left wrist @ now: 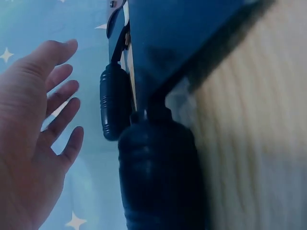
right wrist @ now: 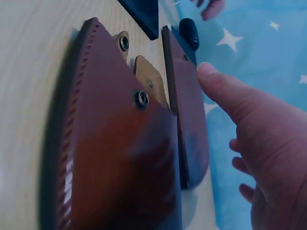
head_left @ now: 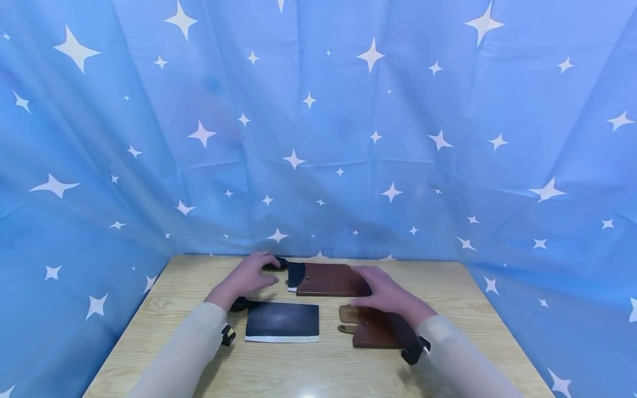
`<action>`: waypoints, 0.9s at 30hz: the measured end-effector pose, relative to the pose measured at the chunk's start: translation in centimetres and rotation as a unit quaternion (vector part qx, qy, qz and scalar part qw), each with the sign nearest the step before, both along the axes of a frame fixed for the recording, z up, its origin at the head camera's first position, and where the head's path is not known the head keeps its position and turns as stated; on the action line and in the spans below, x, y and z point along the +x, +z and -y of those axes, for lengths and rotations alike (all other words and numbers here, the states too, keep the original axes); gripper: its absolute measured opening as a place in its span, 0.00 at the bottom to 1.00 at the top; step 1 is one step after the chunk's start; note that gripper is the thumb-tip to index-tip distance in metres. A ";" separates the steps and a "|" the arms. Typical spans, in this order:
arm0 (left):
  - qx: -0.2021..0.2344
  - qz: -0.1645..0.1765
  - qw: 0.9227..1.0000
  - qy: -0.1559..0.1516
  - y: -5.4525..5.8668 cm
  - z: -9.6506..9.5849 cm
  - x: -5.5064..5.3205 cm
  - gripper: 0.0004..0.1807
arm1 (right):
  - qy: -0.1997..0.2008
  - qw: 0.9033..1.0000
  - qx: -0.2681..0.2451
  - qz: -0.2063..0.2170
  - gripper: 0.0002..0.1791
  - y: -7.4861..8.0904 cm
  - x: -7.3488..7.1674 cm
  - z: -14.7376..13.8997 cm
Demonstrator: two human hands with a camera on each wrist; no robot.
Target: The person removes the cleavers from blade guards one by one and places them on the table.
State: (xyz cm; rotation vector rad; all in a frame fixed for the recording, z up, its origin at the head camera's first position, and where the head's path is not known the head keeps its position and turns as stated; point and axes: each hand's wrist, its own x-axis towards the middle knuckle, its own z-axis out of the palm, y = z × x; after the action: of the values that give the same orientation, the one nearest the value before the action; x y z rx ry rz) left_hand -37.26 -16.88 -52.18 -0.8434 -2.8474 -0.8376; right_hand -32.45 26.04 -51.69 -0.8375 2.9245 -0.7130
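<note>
Front cleaver (head_left: 282, 319) left of front sheath (head_left: 377, 331)

Nearest me, a bare cleaver (head_left: 282, 320) lies flat, its dark blade's pale edge toward me and its ribbed black handle (left wrist: 160, 177) to my left. Just right, apart from it, lies a stitched brown leather sheath (head_left: 375, 331), its tan tabs (head_left: 349, 313) sticking out leftward, unfastened. Beyond these I see a second cleaver (head_left: 296, 275), handle also leftward, mostly inside a matching sheath (head_left: 330, 280); whether that one is snapped, I can't quite tell.
</note>
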 end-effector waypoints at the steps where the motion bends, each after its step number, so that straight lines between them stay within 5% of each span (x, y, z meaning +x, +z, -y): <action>1: -0.003 -0.004 1.000 -0.002 0.0 -0.3 -0.4 0.21 | 0.001 1.000 0.007 0.001 0.54 0.0 -0.5 0.4; 12: -0.026 -0.025 0.999 -0.002 -0.5 -2.0 -3.7 0.20 | -0.004 0.999 0.026 0.026 0.57 -0.9 -3.8 3.5; 27: -0.036 0.033 0.999 0.017 -1.9 -3.0 -4.7 0.28 | 0.005 0.998 0.062 0.018 0.64 -2.5 -5.3 6.7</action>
State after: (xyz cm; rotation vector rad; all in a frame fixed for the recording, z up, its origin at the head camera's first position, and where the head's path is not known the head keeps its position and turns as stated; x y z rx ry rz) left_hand -41.96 -13.91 -54.10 -0.7871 -2.9557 -0.7776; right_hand -37.75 19.36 -54.18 -0.8173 2.8951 -0.5341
